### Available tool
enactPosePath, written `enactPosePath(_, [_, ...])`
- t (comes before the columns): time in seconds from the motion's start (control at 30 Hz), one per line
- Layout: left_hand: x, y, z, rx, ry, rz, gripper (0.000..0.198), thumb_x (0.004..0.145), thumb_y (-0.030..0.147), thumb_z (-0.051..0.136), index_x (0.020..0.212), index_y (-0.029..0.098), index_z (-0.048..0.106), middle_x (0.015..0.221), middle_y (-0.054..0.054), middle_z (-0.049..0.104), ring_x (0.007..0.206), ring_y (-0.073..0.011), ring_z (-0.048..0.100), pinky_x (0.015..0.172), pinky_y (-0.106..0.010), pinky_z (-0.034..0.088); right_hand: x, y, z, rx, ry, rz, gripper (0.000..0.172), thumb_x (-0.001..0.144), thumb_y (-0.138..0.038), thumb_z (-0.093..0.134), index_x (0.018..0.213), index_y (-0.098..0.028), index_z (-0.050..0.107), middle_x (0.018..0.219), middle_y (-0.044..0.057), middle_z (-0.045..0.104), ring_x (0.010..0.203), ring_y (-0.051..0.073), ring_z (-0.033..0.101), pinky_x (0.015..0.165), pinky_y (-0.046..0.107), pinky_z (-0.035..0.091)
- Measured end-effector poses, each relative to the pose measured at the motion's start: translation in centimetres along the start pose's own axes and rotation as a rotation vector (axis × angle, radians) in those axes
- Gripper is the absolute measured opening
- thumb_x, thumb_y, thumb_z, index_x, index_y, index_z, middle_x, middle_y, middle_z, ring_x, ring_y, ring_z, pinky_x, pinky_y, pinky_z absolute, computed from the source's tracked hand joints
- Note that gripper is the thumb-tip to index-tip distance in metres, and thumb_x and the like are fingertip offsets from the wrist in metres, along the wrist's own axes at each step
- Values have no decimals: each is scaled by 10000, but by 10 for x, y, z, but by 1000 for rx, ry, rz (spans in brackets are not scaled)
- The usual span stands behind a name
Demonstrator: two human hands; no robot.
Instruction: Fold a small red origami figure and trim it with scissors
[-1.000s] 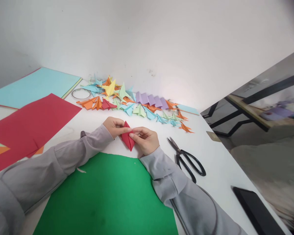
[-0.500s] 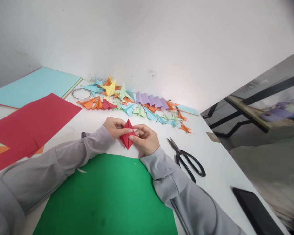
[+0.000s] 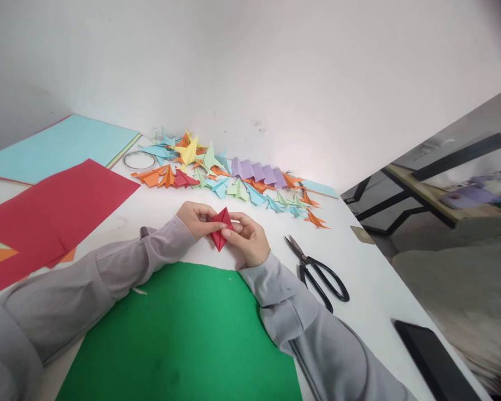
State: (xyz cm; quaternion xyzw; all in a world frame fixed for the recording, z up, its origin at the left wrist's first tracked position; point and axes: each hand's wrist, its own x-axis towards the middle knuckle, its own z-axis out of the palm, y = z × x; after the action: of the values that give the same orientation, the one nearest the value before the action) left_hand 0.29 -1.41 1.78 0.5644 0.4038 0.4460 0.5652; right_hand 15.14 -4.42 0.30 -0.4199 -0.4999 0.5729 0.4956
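Note:
A small folded red paper piece [image 3: 221,228] is held just above the white table [image 3: 371,278], between both hands. My left hand [image 3: 197,219] pinches its left side, fingers closed on the fold. My right hand [image 3: 247,238] grips its right side with thumb and fingers curled around it. Both arms wear grey sleeves and rest over a large green paper sheet [image 3: 179,340].
Black scissors [image 3: 317,271] lie right of my right hand. A row of several coloured folded paper figures [image 3: 229,181] lines the wall. Red sheet [image 3: 45,214], light blue sheet [image 3: 58,146] and a tape ring [image 3: 138,160] lie left. A dark phone [image 3: 434,359] sits near the right edge.
The red piece has been folded smaller and lifted slightly; it now looks shorter and more compact between my fingers. Both hands stay in nearly the same place.

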Motion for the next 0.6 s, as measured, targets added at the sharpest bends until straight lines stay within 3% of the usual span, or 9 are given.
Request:
enactPosePath(0.13, [-3,0,4,5,-8,23,233,464,272,791,557,101,662,446,-14,602,392,-66,489,371,-171,355,2,2,1,-109,-53,-5,533,471,-327,825,919,-172,583,625,-8,671,543,149,620,550,286,498])
enactPosePath(0.4, [-2,1,0,53,31,-38,265,437,306,801,547,113,657,402,16,566,356,-57,450,345,-164,334,2,0,0,-199,-108,-46,610,417,-307,844,958,-178,592,729,23,689,673,200,658,634,334,525])
enactPosePath(0.6, [0,5,-1,117,61,-24,268,572,370,709,506,118,644,380,24,514,353,-43,382,338,-167,274,-1,-1,4,-167,-92,-16,621,428,-273,840,986,-181,584,810,34,698,754,218,668,742,377,529])
